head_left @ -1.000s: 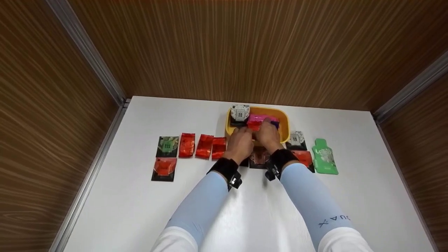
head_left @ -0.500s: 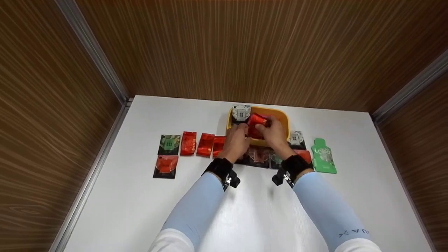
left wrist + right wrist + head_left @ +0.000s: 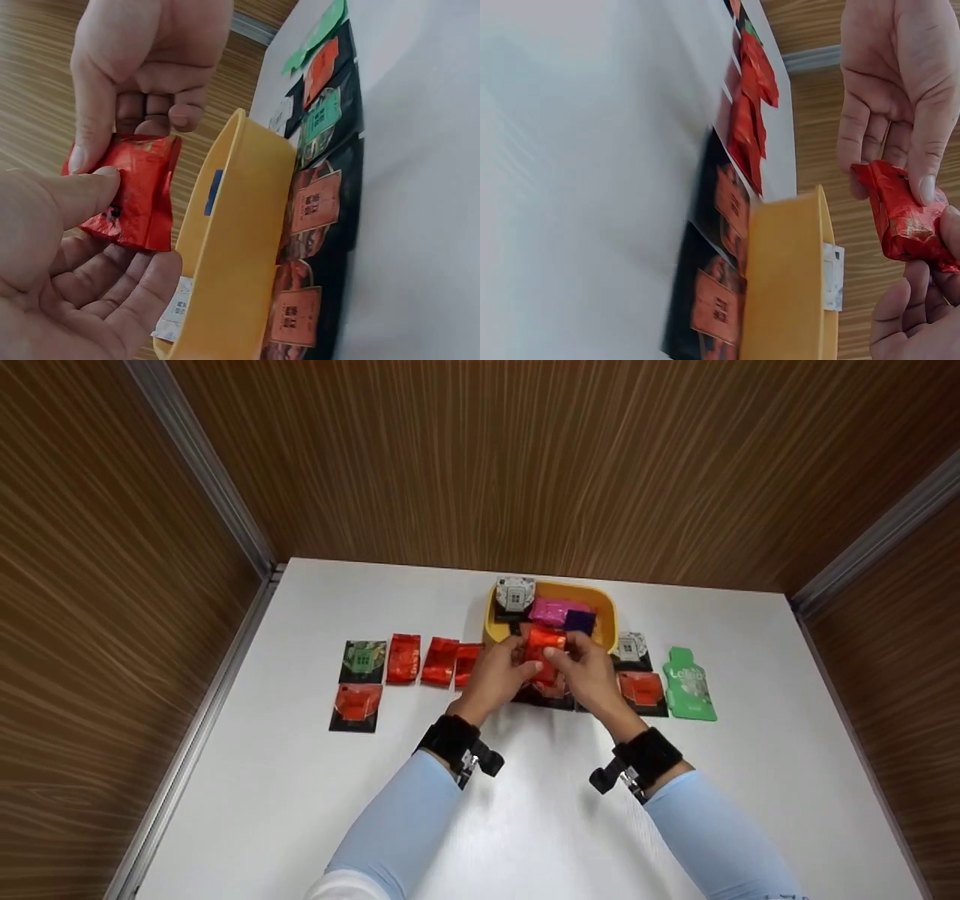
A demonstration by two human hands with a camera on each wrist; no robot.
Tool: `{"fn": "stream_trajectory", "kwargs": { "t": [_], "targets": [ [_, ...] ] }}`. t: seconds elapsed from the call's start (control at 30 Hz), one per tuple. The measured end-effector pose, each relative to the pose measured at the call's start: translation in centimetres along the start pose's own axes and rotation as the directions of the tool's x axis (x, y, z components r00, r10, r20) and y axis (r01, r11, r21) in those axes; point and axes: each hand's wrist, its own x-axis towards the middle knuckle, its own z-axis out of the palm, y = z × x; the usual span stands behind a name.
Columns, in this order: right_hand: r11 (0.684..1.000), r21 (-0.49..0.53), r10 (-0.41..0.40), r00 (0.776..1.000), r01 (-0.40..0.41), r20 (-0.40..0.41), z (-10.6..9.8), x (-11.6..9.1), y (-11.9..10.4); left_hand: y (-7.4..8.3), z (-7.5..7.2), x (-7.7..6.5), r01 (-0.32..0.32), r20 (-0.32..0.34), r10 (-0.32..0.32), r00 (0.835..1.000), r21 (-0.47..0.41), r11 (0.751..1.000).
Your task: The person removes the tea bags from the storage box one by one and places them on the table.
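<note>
A shiny red foil packet (image 3: 546, 647) is held between both hands, over the front edge of a yellow box (image 3: 609, 622). My left hand (image 3: 491, 675) pinches its left side, thumb on top and fingers beneath. On the right side, my right hand (image 3: 598, 681) grips it the same way. The left wrist view shows both thumbs pressing on the red packet (image 3: 133, 199). Inside the box lie a pink packet (image 3: 556, 610), a dark purple piece (image 3: 580, 621) and a white-and-black sachet (image 3: 515, 595) leaning at the left end.
Left of the box lie several red packets (image 3: 404, 658), a green-and-black sachet (image 3: 364, 662) and a red-and-black sachet (image 3: 356, 706). More flat sachets line the box's front, such as a brown-and-black one (image 3: 315, 202). On the right are a red-and-black sachet (image 3: 643, 692) and green pouch (image 3: 688, 684).
Both hands reached into the box, and the right hand lifted out the red packet. The packet has come toward the body, and the left hand now grips it too.
</note>
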Motion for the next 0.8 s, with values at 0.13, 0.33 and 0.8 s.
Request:
{"fn": "stream_trajectory", "kwargs": {
  "t": [0.13,0.33,0.8],
  "targets": [
    [0.998,0.062,0.006,1.0,-0.007,0.013,1.0,-1.7,0.9,-1.1,0.1,-1.6,-0.01,0.005,0.01,1.0,-0.018,1.0],
    [0.993,0.079,0.086,0.996,-0.087,0.008,2.7,-4.5,2.6,-2.7,1.0,-4.0,0.019,0.032,-0.019,0.999,0.002,1.0],
    [0.981,0.076,0.181,0.984,-0.181,0.006,4.6,-8.9,5.1,-5.0,1.9,-7.2,0.122,0.059,-0.121,0.991,-0.022,0.992]
  ]
}}
